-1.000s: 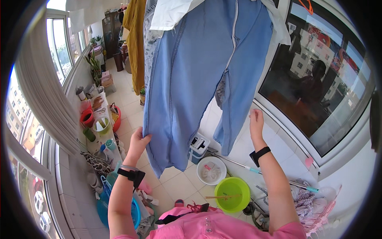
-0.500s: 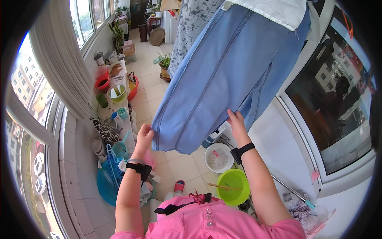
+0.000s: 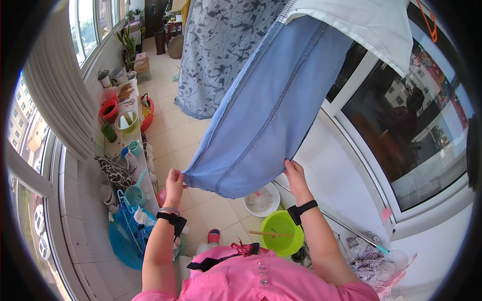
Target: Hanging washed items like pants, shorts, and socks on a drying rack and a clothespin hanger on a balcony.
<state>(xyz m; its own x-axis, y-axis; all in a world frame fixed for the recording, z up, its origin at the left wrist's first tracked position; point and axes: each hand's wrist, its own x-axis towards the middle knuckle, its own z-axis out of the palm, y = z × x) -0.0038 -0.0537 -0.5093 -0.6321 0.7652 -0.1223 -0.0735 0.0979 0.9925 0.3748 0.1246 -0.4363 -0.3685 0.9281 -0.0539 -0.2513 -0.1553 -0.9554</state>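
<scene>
A pair of light blue trousers [image 3: 266,110], turned inside out with the seams showing, hangs down from above in front of me. White pocket lining [image 3: 351,30] flaps at its upper end. My left hand [image 3: 174,186] pinches one corner of a leg hem, its fingers closed on the cloth. At the opposite corner, my right hand [image 3: 295,178] grips the same hem between thumb and fingers. The leg is stretched out flat between both hands. What the trousers hang from is out of view.
Behind the trousers hangs a grey patterned cloth [image 3: 221,55]. Below are a white basin [image 3: 273,206] with wet laundry and a green basin [image 3: 288,246] with a stick across it. At left, a cluttered ledge [image 3: 145,168] and blue tub [image 3: 118,241]; at right, a window [image 3: 427,140] and pole [image 3: 346,226].
Both hands have lowered slightly with the hem. The second trouser leg and slit at the right have gone from sight. More of the grey patterned cloth shows as the view shifts.
</scene>
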